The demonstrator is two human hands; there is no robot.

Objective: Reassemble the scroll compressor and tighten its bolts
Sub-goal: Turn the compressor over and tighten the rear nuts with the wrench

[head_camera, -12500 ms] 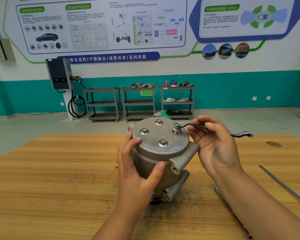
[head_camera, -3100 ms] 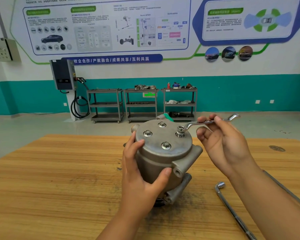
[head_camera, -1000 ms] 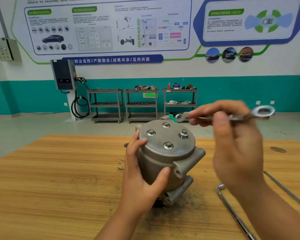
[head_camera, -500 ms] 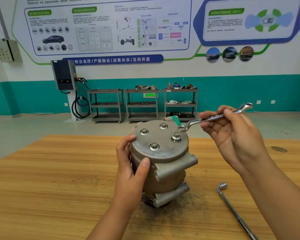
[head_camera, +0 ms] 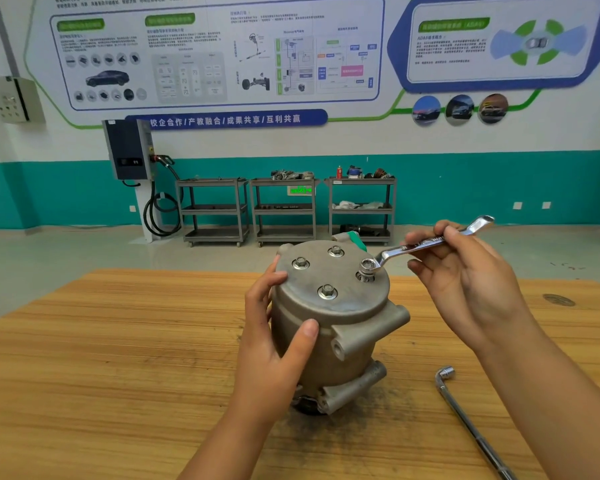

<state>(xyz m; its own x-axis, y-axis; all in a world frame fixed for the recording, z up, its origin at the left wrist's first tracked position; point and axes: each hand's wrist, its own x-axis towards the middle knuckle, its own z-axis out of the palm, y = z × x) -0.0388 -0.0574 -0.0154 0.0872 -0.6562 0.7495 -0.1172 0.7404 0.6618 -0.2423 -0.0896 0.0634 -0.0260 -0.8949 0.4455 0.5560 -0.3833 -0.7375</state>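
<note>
The compressor (head_camera: 329, 327), upright on the table (head_camera: 118, 358), is gripped at its side by the left hand (head_camera: 274, 344). A wrench (head_camera: 426, 244) is pinched by the right hand (head_camera: 465, 278), its ring set on the right bolt (head_camera: 367, 270), which is seen raised.

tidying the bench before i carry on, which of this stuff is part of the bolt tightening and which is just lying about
In use:
compressor, gripped by the left hand
wrench, held by the right hand, its ring on one cover bolt

Lying about:
L-shaped socket wrench on the table
carts and wall charger behind
</note>
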